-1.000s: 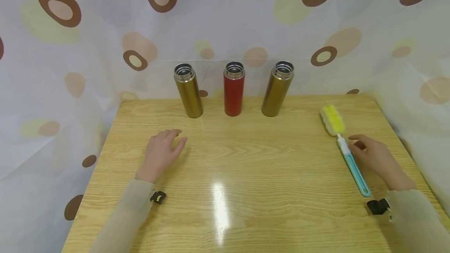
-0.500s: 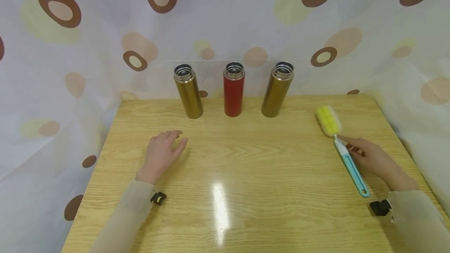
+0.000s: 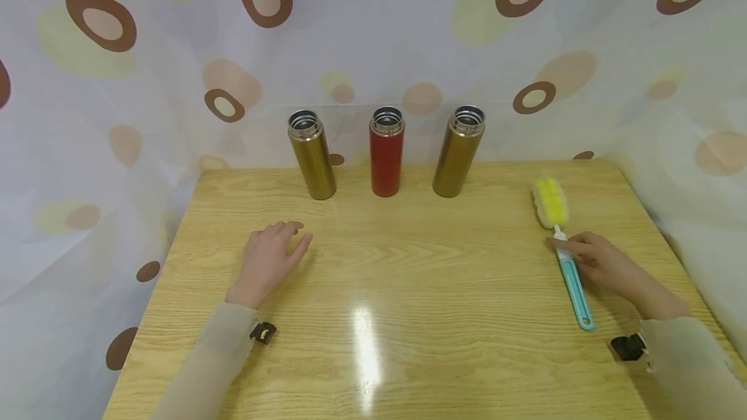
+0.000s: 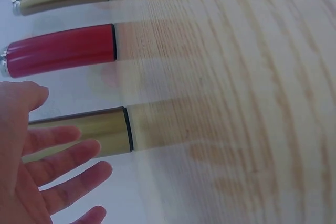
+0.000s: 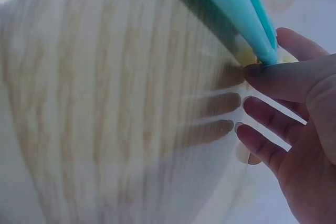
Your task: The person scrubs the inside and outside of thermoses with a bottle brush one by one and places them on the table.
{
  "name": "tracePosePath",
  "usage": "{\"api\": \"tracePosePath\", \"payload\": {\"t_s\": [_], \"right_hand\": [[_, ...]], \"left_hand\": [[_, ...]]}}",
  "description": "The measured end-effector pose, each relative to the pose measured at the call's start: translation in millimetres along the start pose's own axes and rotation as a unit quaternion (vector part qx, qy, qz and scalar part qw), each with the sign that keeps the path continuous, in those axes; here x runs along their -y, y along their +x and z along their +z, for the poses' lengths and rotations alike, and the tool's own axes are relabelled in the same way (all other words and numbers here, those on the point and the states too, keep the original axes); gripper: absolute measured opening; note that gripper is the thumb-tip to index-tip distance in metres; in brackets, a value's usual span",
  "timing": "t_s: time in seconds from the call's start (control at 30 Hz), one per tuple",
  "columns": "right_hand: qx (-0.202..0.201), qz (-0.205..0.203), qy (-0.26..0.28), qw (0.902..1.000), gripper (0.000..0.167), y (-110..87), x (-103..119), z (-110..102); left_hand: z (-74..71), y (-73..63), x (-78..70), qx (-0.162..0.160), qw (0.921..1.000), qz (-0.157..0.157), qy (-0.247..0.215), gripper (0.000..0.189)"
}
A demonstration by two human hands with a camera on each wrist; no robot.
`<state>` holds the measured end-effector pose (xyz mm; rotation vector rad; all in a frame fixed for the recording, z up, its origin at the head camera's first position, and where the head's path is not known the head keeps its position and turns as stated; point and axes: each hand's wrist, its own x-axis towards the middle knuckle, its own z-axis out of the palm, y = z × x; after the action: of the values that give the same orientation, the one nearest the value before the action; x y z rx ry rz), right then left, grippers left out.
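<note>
My right hand (image 3: 615,271) pinches a bottle brush (image 3: 575,290) between thumb and fingers, near the white neck of its turquoise handle. The brush's yellow-and-white sponge head (image 3: 551,203) points to the back of the table. In the right wrist view, the thumb (image 5: 286,80) presses against the turquoise handle (image 5: 231,6), and the other fingers are spread just above the tabletop. My left hand (image 3: 268,264) holds nothing, its fingers loosely bent over the table. Nearest to it is the left gold bottle (image 3: 316,164), partly hidden behind the fingers in the left wrist view.
A red bottle (image 3: 386,161) and a second gold bottle (image 3: 458,157) stand upright to the right of the first, all lidless, along the table's back edge. Behind them hangs a spotted curtain (image 3: 373,44). The wooden table (image 3: 432,336) lies between the hands.
My right hand's thumb and fingers have come together on the brush, which has turned, its handle end swinging left. My left hand has stayed in place.
</note>
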<state>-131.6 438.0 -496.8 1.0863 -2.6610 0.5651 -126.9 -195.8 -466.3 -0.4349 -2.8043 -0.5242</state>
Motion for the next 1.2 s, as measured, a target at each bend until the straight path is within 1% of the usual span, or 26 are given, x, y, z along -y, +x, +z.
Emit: {"api": "tracePosePath", "payload": {"t_s": [0.07,0.1,0.13,0.33,0.43,0.53,0.67,0.9,1.07,1.2], "right_hand": [[-0.002,-0.006,-0.012,0.9999,0.107,0.7,0,1],[-0.001,-0.002,-0.016,0.9999,0.107,0.7,1,0],[0.001,0.002,-0.023,0.9997,0.11,1.1,1,0],[0.012,0.005,-0.032,0.9994,0.089,1.8,2,-1],[0.013,0.01,-0.036,0.9992,0.087,1.4,3,-1],[0.008,0.011,-0.038,0.9992,0.084,1.9,4,0],[-0.002,0.012,-0.04,0.9991,0.076,3.9,5,1],[-0.012,0.037,-0.055,0.9977,0.058,6.3,11,-1],[-0.031,0.047,-0.067,0.9962,0.054,7.8,17,-7],[-0.045,0.066,-0.057,0.9952,0.057,9.9,21,-12]], "left_hand": [[-0.9,0.0,-0.5,0.008,1.0,-0.005,0.001,0.039],[-1.2,0.1,-0.7,0.012,0.9999,-0.008,0.001,0.039],[-1.4,0.2,-0.9,0.015,0.9998,-0.01,0.001,0.04],[-0.5,0.3,-1.1,0.018,0.9997,-0.015,0.003,0.039],[-0.5,0.3,-1.5,0.019,0.9997,-0.014,0.001,0.039],[-0.5,0.6,-2.0,0.02,0.9997,-0.014,0.001,0.039],[0.7,1.1,-1.8,0.018,0.9997,-0.018,0.005,0.04],[0.3,1.9,-2.7,0.019,0.9994,-0.028,0.0,0.039],[0.3,2.2,-3.5,0.017,0.9995,-0.026,-0.001,0.037],[1.2,2.3,-4.0,0.018,0.9995,-0.026,-0.002,0.036]]}}
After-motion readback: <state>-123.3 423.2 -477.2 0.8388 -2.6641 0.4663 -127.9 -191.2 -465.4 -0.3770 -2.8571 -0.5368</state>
